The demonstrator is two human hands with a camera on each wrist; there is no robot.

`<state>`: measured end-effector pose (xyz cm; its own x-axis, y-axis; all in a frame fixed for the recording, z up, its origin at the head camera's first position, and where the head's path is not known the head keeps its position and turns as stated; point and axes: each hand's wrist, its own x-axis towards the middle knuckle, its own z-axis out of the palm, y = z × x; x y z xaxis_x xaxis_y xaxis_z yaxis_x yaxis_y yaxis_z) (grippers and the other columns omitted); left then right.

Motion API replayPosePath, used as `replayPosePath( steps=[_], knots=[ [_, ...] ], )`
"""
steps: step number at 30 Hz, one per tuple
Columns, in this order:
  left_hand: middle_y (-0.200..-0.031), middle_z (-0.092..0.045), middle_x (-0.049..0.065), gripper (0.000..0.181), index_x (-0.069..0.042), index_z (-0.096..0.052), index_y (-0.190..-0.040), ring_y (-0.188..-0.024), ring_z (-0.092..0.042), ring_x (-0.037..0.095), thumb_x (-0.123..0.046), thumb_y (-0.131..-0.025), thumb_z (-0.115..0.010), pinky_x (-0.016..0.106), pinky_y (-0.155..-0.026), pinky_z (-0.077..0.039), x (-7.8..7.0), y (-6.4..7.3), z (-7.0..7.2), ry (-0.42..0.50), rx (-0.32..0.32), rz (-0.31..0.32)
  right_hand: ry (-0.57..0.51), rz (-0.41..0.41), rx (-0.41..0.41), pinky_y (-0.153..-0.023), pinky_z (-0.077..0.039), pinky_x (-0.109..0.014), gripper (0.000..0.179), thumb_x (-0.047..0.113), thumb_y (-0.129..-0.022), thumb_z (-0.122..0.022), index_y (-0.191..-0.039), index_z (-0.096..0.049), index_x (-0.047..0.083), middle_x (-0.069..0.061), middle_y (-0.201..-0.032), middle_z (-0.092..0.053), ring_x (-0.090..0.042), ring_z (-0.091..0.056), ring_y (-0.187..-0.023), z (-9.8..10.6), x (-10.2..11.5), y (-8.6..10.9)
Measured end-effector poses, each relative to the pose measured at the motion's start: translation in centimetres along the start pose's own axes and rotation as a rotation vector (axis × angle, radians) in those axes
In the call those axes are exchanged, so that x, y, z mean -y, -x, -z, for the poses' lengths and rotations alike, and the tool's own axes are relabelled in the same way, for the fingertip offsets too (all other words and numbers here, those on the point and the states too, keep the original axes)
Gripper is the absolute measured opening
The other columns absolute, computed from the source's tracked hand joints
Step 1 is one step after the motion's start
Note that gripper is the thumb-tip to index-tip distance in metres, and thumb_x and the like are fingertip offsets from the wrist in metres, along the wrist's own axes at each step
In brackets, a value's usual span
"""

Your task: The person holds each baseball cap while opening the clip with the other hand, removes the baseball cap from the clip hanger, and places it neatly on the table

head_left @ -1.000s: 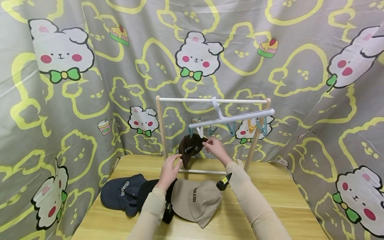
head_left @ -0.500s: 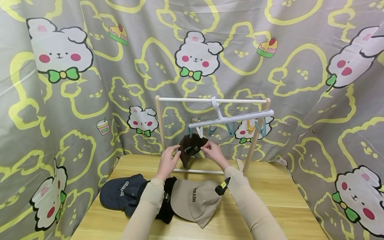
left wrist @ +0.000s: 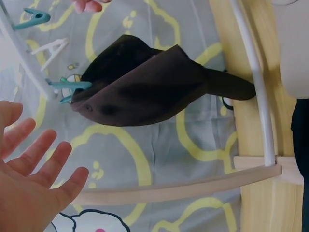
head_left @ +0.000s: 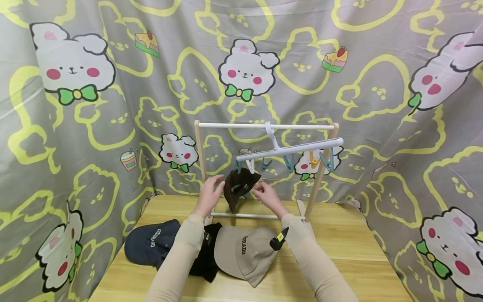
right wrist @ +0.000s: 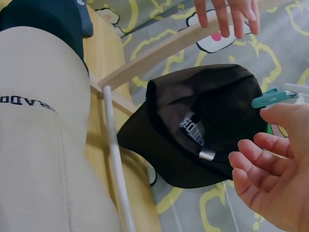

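Observation:
A dark brown cap (head_left: 239,189) hangs below the white clip hanger (head_left: 294,148). In the left wrist view a teal clothespin (left wrist: 70,85) bites the cap's edge, and the brim points down. My left hand (head_left: 209,196) is beside the cap's left side, fingers spread and holding nothing. On the other side is my right hand (head_left: 267,196), its fingers relaxed and fingertips close to the cap's edge. Seen from the right wrist, that hand (right wrist: 273,164) grips nothing, and the cap's inside with lettering and a small white label faces the camera.
The hanger tilts on the rack's white top bar (head_left: 226,125), with several other clothespins along it. Wooden posts (head_left: 201,155) hold the rack on the table (head_left: 347,243). In front lie a navy cap (head_left: 147,243), a black cap (head_left: 205,260) and a beige cap (head_left: 245,251).
My left hand has drawn back slightly left and up from the cap. My right hand has shifted a little down and let go of the cap's edge. The cap stays hanging.

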<state>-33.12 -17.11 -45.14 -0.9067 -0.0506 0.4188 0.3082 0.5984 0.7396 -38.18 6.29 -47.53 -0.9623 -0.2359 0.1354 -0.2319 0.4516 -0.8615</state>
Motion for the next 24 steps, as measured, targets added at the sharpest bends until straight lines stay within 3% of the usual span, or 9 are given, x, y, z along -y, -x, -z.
replayPosePath(
  steps=[6,14,24],
  knots=[
    [-0.126,-0.061,0.019,0.038,-0.003,-0.057,-0.133,-0.118,-0.055,0.033,-0.023,-0.102,-0.052,0.05,-0.104,-0.043,0.1,-1.3,0.2,0.035,-0.001,0.007,0.048,0.032,-0.027,-0.061,-0.045,-0.023,0.019,0.023,-0.092,-0.067,-0.095,-0.063,0.005,-0.004,-0.078,-0.06,-0.012,-0.055,-0.068,-0.5,-0.3,0.0],
    [-0.127,-0.062,0.019,0.041,-0.004,-0.055,-0.135,-0.12,-0.055,0.034,-0.03,-0.103,-0.048,0.05,-0.104,-0.043,0.6,-2.4,0.5,0.092,0.007,0.043,0.042,0.075,-0.029,-0.065,-0.041,-0.025,0.018,0.021,-0.09,-0.069,-0.095,-0.063,0.005,-0.005,-0.08,-0.059,-0.013,-0.05,-0.073,-1.4,-0.6,0.4],
    [-0.137,-0.056,0.017,0.051,-0.008,-0.051,-0.14,-0.129,-0.052,0.033,-0.043,-0.104,-0.041,0.05,-0.107,-0.042,0.8,-3.2,0.1,0.122,0.081,0.088,0.041,0.078,-0.013,-0.067,-0.044,-0.026,0.022,0.022,-0.091,-0.068,-0.1,-0.062,0.003,-0.008,-0.085,-0.064,-0.012,-0.054,-0.076,-2.6,-1.1,1.1]
  ],
)
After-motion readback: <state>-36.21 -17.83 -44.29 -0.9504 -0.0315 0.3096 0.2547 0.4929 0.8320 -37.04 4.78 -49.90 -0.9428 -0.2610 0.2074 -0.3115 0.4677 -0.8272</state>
